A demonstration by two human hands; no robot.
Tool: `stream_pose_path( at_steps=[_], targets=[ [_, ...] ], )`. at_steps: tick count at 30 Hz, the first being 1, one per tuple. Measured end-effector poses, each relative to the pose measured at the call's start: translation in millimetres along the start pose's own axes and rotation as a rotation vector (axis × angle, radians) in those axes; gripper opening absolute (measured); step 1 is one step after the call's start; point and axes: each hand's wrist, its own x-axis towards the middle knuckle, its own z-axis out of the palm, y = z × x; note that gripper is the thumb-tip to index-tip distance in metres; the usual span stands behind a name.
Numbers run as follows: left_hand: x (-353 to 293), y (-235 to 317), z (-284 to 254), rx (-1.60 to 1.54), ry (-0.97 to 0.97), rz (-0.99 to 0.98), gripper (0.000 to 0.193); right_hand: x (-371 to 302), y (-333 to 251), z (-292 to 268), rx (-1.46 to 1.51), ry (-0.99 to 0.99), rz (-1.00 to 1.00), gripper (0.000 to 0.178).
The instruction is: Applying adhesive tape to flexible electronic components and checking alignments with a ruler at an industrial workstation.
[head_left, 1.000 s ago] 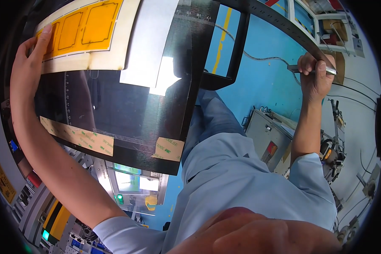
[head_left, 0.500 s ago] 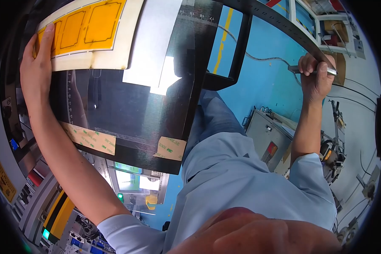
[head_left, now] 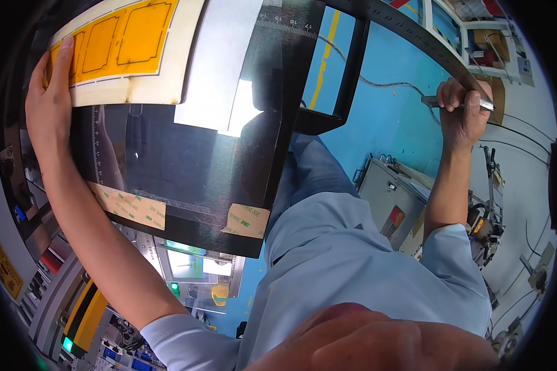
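My left hand lies with fingers stretched out and apart on a cream-white board that carries an orange-yellow film with dark rectangular outlines. The board rests on the dark, glossy bed of what looks like a paper cutter, beside a white sheet. Out to the right, my right hand is closed round the metal grip at the end of a long black arm with scale marks. The far parts of board and sheet run out of view.
Tan printed tape strips stick to the bed's near edge. A black open frame juts from its right side. Below are a blue floor, a cable and a grey metal box. Machinery with yellow parts stands at lower left.
The board and film have shifted slightly left and toward me in the picture, my left hand moving with them. My right hand stays on the grip, nearly unmoved.
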Motion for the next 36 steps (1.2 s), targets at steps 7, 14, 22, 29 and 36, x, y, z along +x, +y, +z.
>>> stream_pose_path(
  at_steps=[7, 14, 22, 29, 36],
  targets=[
    [0.0, -1.1, 1.0, -0.006, 0.016, 0.004, 0.088, 0.0, -0.7, 3.8, 0.015, 0.015, -0.010, 0.038],
    [0.6, -2.1, 0.8, -0.005, 0.003, 0.001, 0.087, -0.1, -1.6, 2.1, 0.016, 0.000, -0.007, 0.036],
    [-0.5, -0.6, -0.4, -0.007, -0.006, 0.003, 0.086, -0.7, -1.2, 2.4, 0.014, 0.018, -0.009, 0.039],
    [-0.1, 0.8, -0.3, -0.004, -0.002, 0.010, 0.087, -0.9, -1.0, 0.1, 0.028, 0.017, -0.005, 0.038],
    [0.0, 2.0, -0.5, -0.019, -0.015, -0.010, 0.087, -1.5, -1.6, 0.4, 0.033, 0.020, 0.006, 0.036]
  ],
)
